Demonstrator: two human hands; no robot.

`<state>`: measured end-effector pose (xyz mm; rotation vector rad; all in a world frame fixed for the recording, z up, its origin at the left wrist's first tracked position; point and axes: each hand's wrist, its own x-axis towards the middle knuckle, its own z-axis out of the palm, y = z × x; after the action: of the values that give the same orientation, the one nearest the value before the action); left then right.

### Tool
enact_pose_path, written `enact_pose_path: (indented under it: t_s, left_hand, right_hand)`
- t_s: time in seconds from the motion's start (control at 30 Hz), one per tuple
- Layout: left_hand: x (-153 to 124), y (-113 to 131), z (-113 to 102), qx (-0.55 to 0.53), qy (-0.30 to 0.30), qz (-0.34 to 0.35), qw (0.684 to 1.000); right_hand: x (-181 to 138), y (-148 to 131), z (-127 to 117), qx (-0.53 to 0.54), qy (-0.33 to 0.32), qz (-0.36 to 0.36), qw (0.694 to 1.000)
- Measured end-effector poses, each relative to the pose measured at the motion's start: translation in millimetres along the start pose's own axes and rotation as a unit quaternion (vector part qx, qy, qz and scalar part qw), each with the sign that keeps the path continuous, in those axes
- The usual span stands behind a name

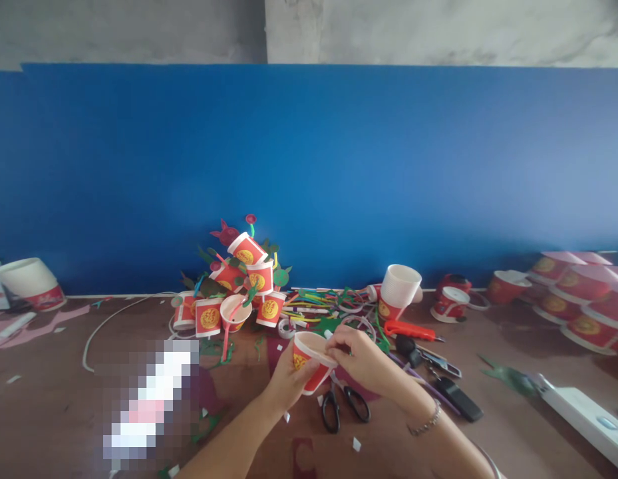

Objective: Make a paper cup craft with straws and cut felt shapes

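Observation:
My left hand (287,379) is wrapped round a red paper cup (309,346) with a white rim and a yellow printed emblem, held tilted above the table. The fingers of my right hand (356,349) pinch at the cup's right rim. Whether they hold anything besides the rim is hidden. Scissors (338,406) with black handles lie just below the cup. Behind it, on the left, several similar cups are piled into a decorated stack (259,278) with green and dark red cut-outs.
Coloured pipe cleaners (313,303) and tape rolls lie along the back. Nested white cups (401,286), an orange-red cutter (413,330) and black keys (456,398) are to the right. Further right are pink-topped cups (583,299) and a white glue gun-like device (588,412). A blue panel (309,173) stands behind.

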<state>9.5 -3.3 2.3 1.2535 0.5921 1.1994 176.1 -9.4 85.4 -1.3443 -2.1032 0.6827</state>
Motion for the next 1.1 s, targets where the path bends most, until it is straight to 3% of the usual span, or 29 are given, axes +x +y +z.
enact_pose_path:
  t_s: [0.2,0.37,0.53,0.73,0.87,1.1]
  left_hand:
    - [-1,2,3,0.017,-0.015,0.003,1.0]
    - [-4,0,15,-0.001,-0.107,-0.032,0.994]
    - [-1,1,11,-0.015,-0.02,-0.003,1.0]
    - [5,8,-2,0.053,0.09,0.034,0.994]
    - [5,9,-2,0.065,0.08,0.036,0.994]
    - [1,5,4,0.045,0.03,0.012,0.998]
  right_hand:
    - [2,5,3,0.013,-0.018,0.009,1.0]
    - [2,-9,11,-0.012,-0.01,0.015,1.0]
    - [2,-17,9,-0.055,0.028,0.026,0.998]
    - [4,4,-11,-0.151,0.107,0.071,0.98]
    - [7,17,-15,-0.191,0.071,0.123,0.971]
    - [10,16,13,-0.142,0.1,0.044,0.984]
